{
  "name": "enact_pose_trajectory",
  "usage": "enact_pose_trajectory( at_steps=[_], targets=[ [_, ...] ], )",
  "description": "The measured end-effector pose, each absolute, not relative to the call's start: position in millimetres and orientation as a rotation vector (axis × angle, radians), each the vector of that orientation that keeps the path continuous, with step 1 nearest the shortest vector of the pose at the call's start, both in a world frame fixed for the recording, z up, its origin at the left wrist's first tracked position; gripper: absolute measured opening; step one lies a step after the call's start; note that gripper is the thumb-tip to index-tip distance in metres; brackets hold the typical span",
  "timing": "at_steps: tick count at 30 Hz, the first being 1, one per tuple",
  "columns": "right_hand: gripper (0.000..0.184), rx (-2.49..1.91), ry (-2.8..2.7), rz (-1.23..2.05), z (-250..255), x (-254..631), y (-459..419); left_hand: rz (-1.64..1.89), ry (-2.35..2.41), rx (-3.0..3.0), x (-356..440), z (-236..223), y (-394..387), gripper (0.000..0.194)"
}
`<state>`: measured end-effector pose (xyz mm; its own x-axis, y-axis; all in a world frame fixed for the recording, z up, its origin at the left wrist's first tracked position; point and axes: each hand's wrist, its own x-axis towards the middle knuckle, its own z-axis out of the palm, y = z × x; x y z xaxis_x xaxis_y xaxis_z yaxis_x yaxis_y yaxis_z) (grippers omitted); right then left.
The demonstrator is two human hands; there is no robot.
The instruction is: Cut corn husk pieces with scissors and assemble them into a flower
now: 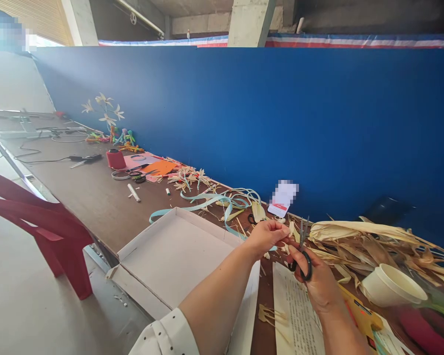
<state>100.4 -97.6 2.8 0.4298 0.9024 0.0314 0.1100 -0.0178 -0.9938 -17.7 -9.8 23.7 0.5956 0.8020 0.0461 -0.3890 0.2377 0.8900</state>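
My right hand is closed round the black handles of a pair of scissors, blades pointing up. My left hand pinches a small pale piece of dried husk right beside the blades. Both hands hover over the brown table, just in front of a heap of dried corn husks. A printed paper sheet lies under my right wrist.
A shallow white cardboard box lid lies to my left. A white cup stands at the right. Light blue ribbon, husk flowers, a red spool and other scissors lie farther along. A red plastic chair stands beside the table.
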Motion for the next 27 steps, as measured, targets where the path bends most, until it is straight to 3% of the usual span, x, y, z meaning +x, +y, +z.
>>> enact_pose_trajectory(
  at_steps=[8, 27],
  targets=[
    [0.045, -1.543, -1.075, 0.751, 8, 97, -101, 0.896, 0.562, 1.089, -18, 27, -12, 0.020],
    [0.046, -1.596, -1.181, 0.765, 13, 93, -101, 0.917, 0.665, 1.066, -20, 32, -12, 0.010]
  ],
)
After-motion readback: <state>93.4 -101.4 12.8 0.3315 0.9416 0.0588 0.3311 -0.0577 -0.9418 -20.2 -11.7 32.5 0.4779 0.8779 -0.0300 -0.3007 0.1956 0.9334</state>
